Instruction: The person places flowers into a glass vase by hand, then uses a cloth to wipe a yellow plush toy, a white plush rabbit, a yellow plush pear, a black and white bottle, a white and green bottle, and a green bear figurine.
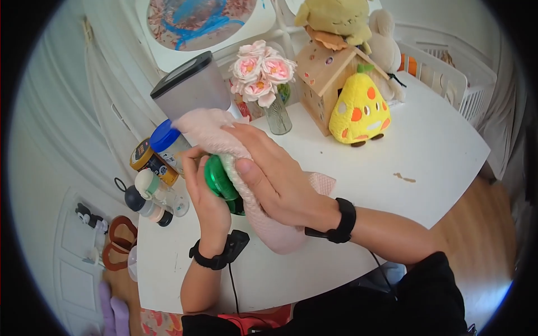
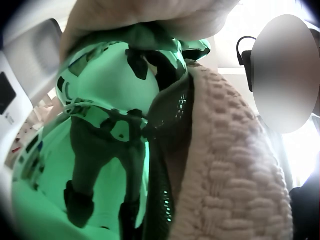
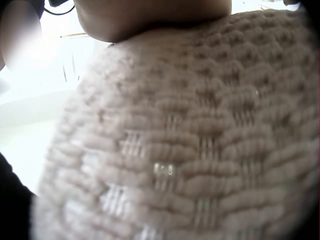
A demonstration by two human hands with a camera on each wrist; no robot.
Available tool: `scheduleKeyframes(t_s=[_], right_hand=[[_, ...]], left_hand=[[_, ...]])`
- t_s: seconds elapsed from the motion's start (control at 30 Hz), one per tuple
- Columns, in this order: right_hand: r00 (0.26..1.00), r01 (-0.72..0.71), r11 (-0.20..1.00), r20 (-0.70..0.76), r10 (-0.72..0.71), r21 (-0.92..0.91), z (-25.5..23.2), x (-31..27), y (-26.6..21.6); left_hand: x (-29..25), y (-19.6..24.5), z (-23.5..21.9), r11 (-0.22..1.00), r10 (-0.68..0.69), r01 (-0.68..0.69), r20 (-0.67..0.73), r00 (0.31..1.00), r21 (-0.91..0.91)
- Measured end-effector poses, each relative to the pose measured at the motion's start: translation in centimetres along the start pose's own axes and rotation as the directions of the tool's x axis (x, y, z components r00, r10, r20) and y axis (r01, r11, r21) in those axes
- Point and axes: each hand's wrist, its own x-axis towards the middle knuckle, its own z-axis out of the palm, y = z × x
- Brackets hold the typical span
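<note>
My left hand point(image 1: 209, 208) grips a glossy, mirror-like green figure point(image 1: 218, 177) above the table, fingers curled round its far side. Rounded bulges, one over another, show on the green figure point(image 2: 117, 75) in the left wrist view, with dark reflections in them; its whole shape is hidden. My right hand point(image 1: 276, 182) holds a pale pink waffle-weave cloth point(image 1: 274, 231) against the figure's right side, its thumb along the cloth's edge. The textured cloth point(image 3: 175, 130) fills most of the right wrist view. One end of it sticks out past the fingertips, and the rest hangs below the hand.
On the white table point(image 1: 370, 196), a flower vase point(image 1: 278, 115), a wooden house point(image 1: 316, 84) and a yellow plush toy point(image 1: 361, 112) stand behind the hands. A blue-lidded tub point(image 1: 166, 140) and several bottles line the left edge. A grey bin point(image 1: 193, 84) is farther back.
</note>
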Motion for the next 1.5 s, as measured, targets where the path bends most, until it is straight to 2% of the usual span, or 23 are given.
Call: scheduleKeyframes(t_s=[0.1, 0.17, 0.3, 0.33, 0.37, 0.4, 0.47, 0.53, 0.57, 0.63, 0.7, 0.73, 0.8, 0.83, 0.9, 1.0, 1.17, 1.23, 1.27, 1.33, 1.37, 1.47, 1.5], right_hand=[[0.982, -0.187, 0.972, -0.010, 0.190, 0.139, -0.1, -2.5, 0.7], [0.889, -0.410, 0.671, 0.108, 0.444, 0.618, -0.2, -4.0, 0.3], [0.871, -0.446, 0.670, 0.114, 0.478, 0.593, -0.5, -5.0, -1.2], [0.930, -0.347, 0.882, -0.007, 0.368, 0.318, -0.1, -5.5, -1.8], [0.971, -0.223, 0.975, -0.085, 0.222, -0.008, 0.2, -6.0, -2.5], [0.970, -0.225, 0.974, -0.099, 0.223, -0.003, 0.3, -6.3, -3.2], [0.987, -0.076, 0.978, 0.123, 0.101, -0.196, 0.5, -6.6, -5.0], [0.986, -0.068, 0.985, 0.141, 0.091, -0.162, 1.0, -6.7, -5.5], [0.982, -0.023, 0.978, 0.181, 0.062, -0.209, 1.1, -6.5, -5.2], [0.975, 0.026, 0.967, 0.220, 0.031, -0.254, 1.1, -5.4, -4.3], [0.998, 0.069, 0.926, 0.032, -0.062, -0.372, 1.0, -3.4, -2.8], [0.998, 0.069, 0.924, 0.027, -0.064, -0.376, 1.0, -2.3, -2.0], [0.955, -0.063, 0.996, -0.286, 0.078, 0.062, 1.1, -0.4, -0.5], [0.953, -0.065, 0.996, -0.291, 0.080, 0.061, 0.5, 0.6, 0.3], [0.948, -0.309, 0.928, -0.015, 0.319, 0.209, -0.6, 2.0, 1.7], [0.916, -0.399, 0.874, 0.089, 0.390, 0.276, -0.4, 0.9, 3.4], [0.944, -0.284, 0.932, -0.102, 0.312, 0.227, -0.1, -3.2, 0.6], [0.986, -0.075, 0.996, -0.155, 0.066, -0.057, -0.2, -3.6, -0.3], [0.985, -0.079, 0.995, -0.159, 0.069, -0.056, -0.3, -3.5, -0.5], [0.988, 0.091, 0.985, -0.109, -0.107, -0.145, -0.4, -2.3, -1.0], [0.974, 0.171, 0.967, -0.115, -0.195, -0.188, -0.4, -1.2, -1.4], [0.980, 0.020, 0.999, -0.197, -0.013, 0.033, 0.3, 1.6, -1.5], [0.981, -0.091, 0.993, -0.164, 0.102, 0.073, 0.3, 2.3, -1.3]], left_hand=[[0.3, -0.8, 0.0, 0.998, 0.063, -0.063, 0.021, 0.998, 0.009], [0.3, -0.8, 0.3, 0.993, 0.118, -0.118, 0.009, 0.993, 0.027], [0.3, -1.0, 0.4, 0.986, 0.142, -0.145, 0.041, 0.989, 0.081], [0.4, -1.1, 0.2, 0.980, 0.156, -0.159, 0.038, 0.987, 0.122], [0.2, -1.1, 0.4, 0.987, 0.130, -0.130, 0.005, 0.992, 0.092], [0.1, -1.0, 0.5, 0.993, 0.102, -0.100, -0.029, 0.994, 0.064], [0.1, -0.8, 0.2, 0.971, 0.188, -0.194, 0.054, 0.981, 0.138], [-0.1, -0.6, 0.0, 0.938, -0.172, 0.158, -0.018, 0.985, -0.310], [0.0, -1.2, -0.1, 0.988, -0.073, 0.071, -0.017, 0.997, -0.135], [-0.2, -1.3, -0.2, 0.998, -0.025, 0.023, -0.023, 0.999, -0.063], [-0.4, -1.3, -0.3, 0.996, 0.065, -0.063, -0.027, 0.998, 0.066], [-0.5, -1.4, -0.2, 0.986, 0.111, -0.107, -0.025, 0.994, 0.127], [-0.8, -1.4, 0.1, 0.951, 0.195, -0.184, -0.017, 0.981, 0.250], [-0.8, 0.1, 0.7, 0.979, 0.144, -0.154, 0.078, 0.987, 0.133], [-0.4, -0.1, 0.8, 0.980, 0.135, -0.142, 0.058, 0.989, 0.143], [-0.3, -0.4, 0.8, 0.985, 0.129, -0.133, 0.044, 0.991, 0.108], [-0.3, -0.2, 1.0, 0.977, 0.169, -0.172, 0.035, 0.985, 0.128], [-0.4, -0.2, 1.0, 0.980, 0.150, -0.155, 0.051, 0.987, 0.122], [-0.5, -0.3, 0.7, 0.980, 0.149, -0.154, 0.055, 0.987, 0.124], [-1.0, -1.1, -0.7, 0.899, 0.209, -0.243, 0.130, 0.969, 0.365], [-1.2, -2.1, -0.9, 0.966, 0.223, -0.232, 0.083, 0.971, 0.112], [-2.1, -2.1, -1.6, 0.954, 0.179, -0.193, 0.080, 0.981, 0.230], [-2.2, -1.6, -1.4, 0.748, 0.328, -0.361, 0.163, 0.931, 0.557]])
